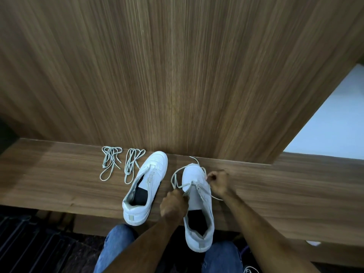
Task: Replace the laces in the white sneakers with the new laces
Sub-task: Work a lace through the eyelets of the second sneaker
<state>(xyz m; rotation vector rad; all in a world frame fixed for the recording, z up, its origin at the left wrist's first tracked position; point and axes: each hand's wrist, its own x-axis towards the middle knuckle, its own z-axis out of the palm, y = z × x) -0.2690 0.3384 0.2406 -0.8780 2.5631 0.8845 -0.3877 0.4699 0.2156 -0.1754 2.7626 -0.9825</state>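
Observation:
Two white sneakers stand toes-away on a wooden ledge (59,184). The left sneaker (146,186) holds a lace and is untouched. The right sneaker (199,203) overhangs the front edge, with its lace (177,175) loosened into a loop on its left side and a loose end trailing past the toe. My left hand (173,203) grips the lace at the shoe's left eyelets. My right hand (218,182) pinches the lace beside the shoe's right side. Two loose laces lie folded to the left, one (110,162) farther out and one (133,164) next to the left sneaker.
A tall wood-grain panel (177,75) rises directly behind the ledge. A pale opening (334,119) shows at the right. My knees in blue jeans (116,245) sit below the ledge edge, with dark floor (29,249) at the lower left.

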